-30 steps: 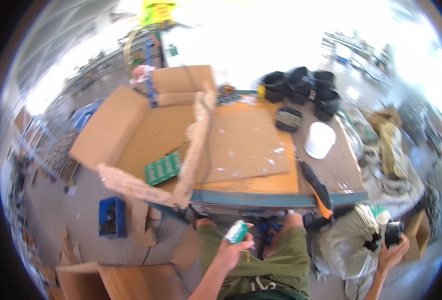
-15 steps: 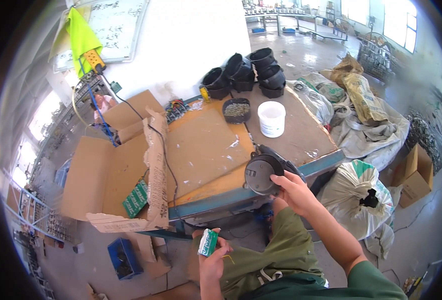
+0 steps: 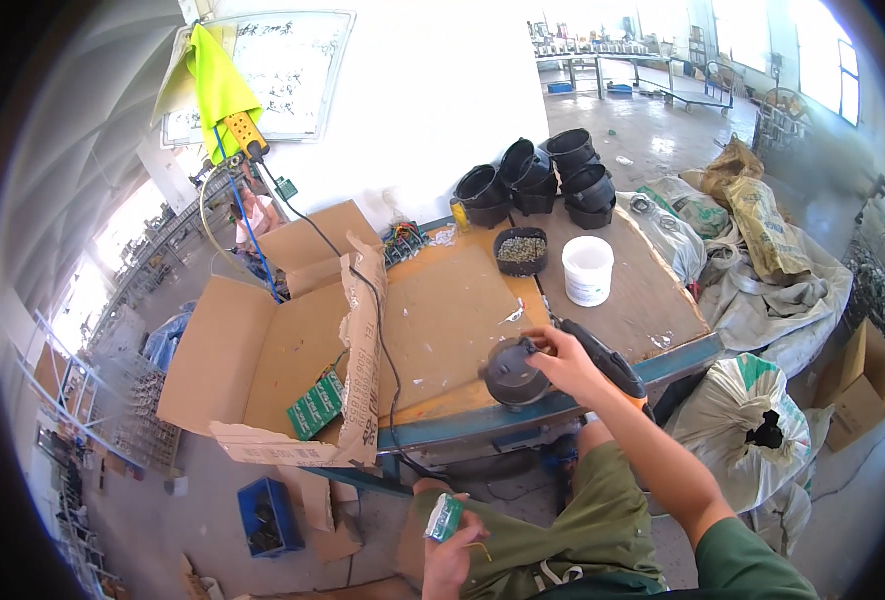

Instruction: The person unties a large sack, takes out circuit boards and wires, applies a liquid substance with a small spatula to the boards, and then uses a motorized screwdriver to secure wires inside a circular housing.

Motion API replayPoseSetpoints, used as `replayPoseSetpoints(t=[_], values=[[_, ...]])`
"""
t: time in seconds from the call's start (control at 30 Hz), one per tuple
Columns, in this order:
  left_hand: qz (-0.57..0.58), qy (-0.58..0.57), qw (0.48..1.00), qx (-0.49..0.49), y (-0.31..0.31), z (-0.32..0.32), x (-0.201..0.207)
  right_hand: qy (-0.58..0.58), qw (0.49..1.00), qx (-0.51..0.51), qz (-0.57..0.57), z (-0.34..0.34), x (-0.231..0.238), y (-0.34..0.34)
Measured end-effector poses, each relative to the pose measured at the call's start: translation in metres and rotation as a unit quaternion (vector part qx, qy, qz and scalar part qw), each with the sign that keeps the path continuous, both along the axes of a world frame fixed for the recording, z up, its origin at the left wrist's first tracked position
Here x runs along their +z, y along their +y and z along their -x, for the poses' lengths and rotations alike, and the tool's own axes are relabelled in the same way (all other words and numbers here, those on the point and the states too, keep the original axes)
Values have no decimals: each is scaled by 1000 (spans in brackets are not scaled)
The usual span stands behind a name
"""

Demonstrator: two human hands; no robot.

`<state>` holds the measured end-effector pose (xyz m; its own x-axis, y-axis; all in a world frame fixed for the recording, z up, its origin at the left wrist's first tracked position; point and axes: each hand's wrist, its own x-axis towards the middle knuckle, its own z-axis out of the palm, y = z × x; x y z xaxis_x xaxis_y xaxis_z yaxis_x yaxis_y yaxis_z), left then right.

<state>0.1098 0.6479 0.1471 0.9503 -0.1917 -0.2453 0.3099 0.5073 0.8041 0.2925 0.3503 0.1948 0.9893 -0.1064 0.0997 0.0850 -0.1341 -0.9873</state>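
My right hand (image 3: 563, 362) is closed on the edge of a round black plastic housing (image 3: 516, 374). It rests on or just above the table's front edge; I cannot tell which. A black-and-orange power tool (image 3: 608, 358) lies beside it, partly behind my forearm. Low over my lap, my left hand (image 3: 455, 545) grips a small green-and-white rectangular pack (image 3: 445, 518), with a thin yellow wire showing by the fingers. Another green pack (image 3: 316, 405) lies inside the open cardboard box (image 3: 293, 325) on the table's left.
Stacked black round housings (image 3: 531, 180) stand at the table's back, near a black tray of small metal parts (image 3: 521, 252) and a white bucket (image 3: 588, 272). A black cable (image 3: 381, 340) crosses the box edge. Sacks (image 3: 738, 420) fill the floor at right; a blue bin (image 3: 270, 517) sits below left.
The black housing has been turned over in my right hand, from its hollow inside to its outer face, and lowered toward the table edge. My left hand still holds the pack. The view has shifted.
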Motion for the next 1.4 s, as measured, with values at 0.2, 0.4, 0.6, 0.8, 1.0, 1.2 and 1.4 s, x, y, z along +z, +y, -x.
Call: replayPoseSetpoints(t=[0.2,0.4,0.6,0.8,1.0,1.2,1.4], values=[[3,-20,999,-27,-16,-8,16,-106,904,112,400,-52,41,-11],[17,-12,999,-45,-30,-8,16,-200,794,240,521,-71,48,-2],[15,5,999,-43,-26,-3,11,-480,538,197,664,-42,36,34],[-8,13,1000,-24,-17,0,7,-133,870,-25,474,-29,43,10],[-26,-36,997,-66,-37,-10,18,-94,903,-4,420,-31,25,-12],[-73,-195,977,-40,-44,-29,59,-128,984,5,123,28,47,15],[-139,-307,928,-158,-57,-55,106,242,860,306,-330,124,-17,51]])
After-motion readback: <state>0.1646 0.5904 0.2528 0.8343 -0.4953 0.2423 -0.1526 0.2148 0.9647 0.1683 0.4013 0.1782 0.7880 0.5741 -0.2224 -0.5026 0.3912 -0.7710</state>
